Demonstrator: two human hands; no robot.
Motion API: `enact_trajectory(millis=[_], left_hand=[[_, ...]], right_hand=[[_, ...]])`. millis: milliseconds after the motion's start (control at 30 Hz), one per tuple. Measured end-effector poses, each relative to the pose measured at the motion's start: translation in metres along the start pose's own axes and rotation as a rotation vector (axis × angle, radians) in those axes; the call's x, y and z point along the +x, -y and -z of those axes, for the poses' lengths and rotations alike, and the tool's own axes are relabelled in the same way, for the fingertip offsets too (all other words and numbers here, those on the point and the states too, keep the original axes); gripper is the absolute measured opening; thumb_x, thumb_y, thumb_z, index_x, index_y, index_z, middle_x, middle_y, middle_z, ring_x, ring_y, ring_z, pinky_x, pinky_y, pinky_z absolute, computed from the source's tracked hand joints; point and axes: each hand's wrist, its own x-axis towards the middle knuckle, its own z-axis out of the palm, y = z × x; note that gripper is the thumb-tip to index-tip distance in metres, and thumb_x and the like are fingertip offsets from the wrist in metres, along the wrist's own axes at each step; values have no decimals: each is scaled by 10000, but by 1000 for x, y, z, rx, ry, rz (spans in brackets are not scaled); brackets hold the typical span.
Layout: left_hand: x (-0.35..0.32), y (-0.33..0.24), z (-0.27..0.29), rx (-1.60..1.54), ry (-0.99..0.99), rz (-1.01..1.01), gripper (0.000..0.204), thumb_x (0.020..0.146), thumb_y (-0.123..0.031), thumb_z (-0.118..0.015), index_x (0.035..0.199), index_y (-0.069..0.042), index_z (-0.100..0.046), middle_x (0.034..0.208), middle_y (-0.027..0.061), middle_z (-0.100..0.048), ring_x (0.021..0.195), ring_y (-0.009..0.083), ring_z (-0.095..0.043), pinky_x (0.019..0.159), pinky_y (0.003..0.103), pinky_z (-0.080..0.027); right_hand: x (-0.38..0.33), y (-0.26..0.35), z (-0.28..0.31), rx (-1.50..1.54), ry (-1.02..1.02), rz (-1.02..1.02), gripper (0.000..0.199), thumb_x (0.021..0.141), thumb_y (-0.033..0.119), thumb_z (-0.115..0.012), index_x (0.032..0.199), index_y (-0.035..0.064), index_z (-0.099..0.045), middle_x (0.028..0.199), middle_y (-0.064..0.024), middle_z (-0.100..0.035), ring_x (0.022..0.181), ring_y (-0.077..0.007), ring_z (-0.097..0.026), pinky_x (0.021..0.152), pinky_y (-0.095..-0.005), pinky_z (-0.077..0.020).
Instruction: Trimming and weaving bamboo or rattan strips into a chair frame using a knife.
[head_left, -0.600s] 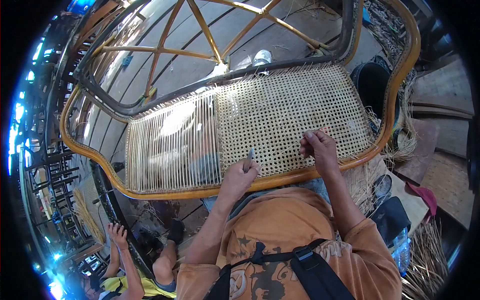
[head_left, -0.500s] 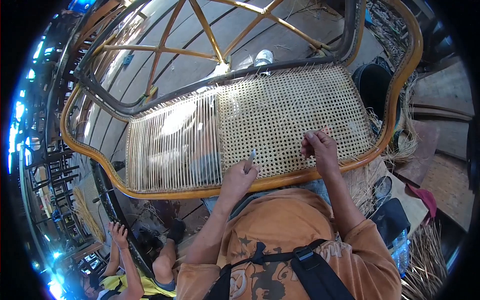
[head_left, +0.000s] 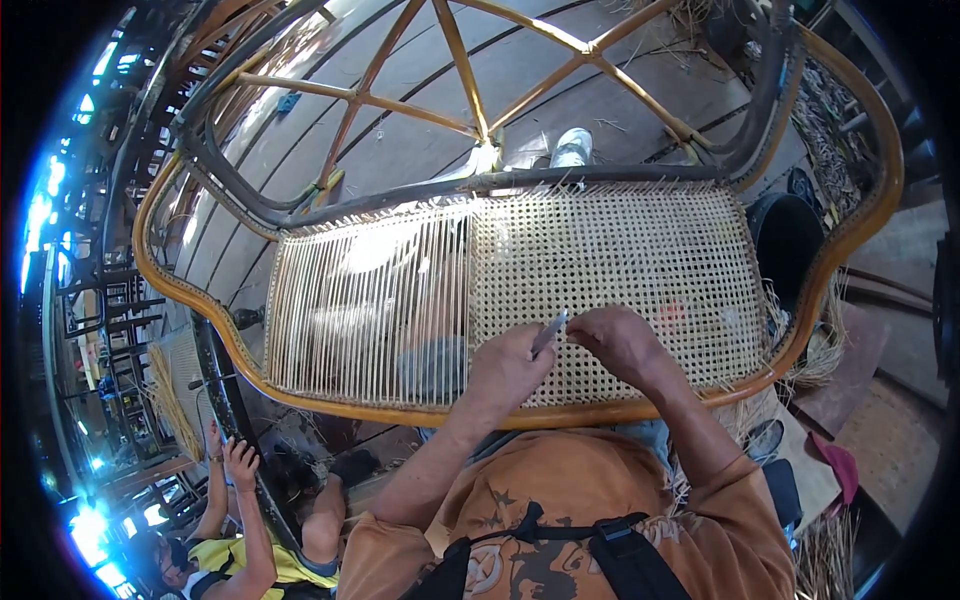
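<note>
In front of me lies the woven cane seat [head_left: 620,250] of a rattan bench, with its bent yellow-brown frame [head_left: 340,405] along the near side. Its right part is a close mesh of holes; the left part has only upright cane strands [head_left: 330,320]. My left hand [head_left: 505,372], over the near middle of the mesh, is closed on a small knife [head_left: 548,333] whose grey blade points up and right. Close to the blade's tip is my right hand [head_left: 620,345], its fingers pinched together; whatever they hold is too small or hidden to make out.
Beyond the seat rises a crossed-pole lattice [head_left: 480,120]. A dark bucket [head_left: 787,245] stands at the seat's right end, with loose cane scraps around it. At lower left, a co-worker in yellow [head_left: 225,555] has raised hands. A white shoe [head_left: 572,148] shows behind the seat's far edge.
My right hand has come down and left to the knife's tip. My left hand, still holding the knife, has moved slightly right. The whole view has shifted a little.
</note>
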Motion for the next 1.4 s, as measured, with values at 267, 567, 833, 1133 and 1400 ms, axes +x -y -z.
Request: enact_trajectory(millis=[267,567,833,1133,1400], left_hand=[[86,29,36,-13,56,4,233,859,-230,-541,815,-2,-562,705,178,-563,643,330,-570,616,422,-463],[211,104,103,357,159,226,576,925,-473,-383,1170,22,-544,1088,216,-605,1003,277,-579,909,366,-417],[247,95,111,579,514,189,459,919,-374,-337,1050,-26,-606,1130,221,-584,1073,343,-548,920,431,-401],[263,93,100,799,423,136,302,789,-120,-398,895,-20,-663,952,240,-637,965,328,-614,846,443,-431],[268,88,100,1217,242,-361,212,810,-59,-497,922,-76,-677,813,155,-664,778,219,-666,629,353,-517]], right_hand=[[92,-21,9,287,58,-67,163,894,151,-548,977,12,-567,866,-148,-626,781,-269,-610,702,-360,-478],[225,-108,-33,201,40,-270,250,951,246,-472,969,1,-517,804,-157,-607,713,-275,-591,661,-379,-461],[251,-99,-26,71,-122,-297,192,859,196,-547,928,23,-594,809,-185,-637,752,-305,-633,684,-373,-492],[261,-88,-16,90,-17,-341,211,846,214,-494,815,40,-608,847,-171,-641,838,-337,-623,732,-418,-509],[271,-91,-33,-140,-6,-422,231,833,215,-471,884,86,-656,889,-176,-643,861,-339,-623,777,-410,-507]])
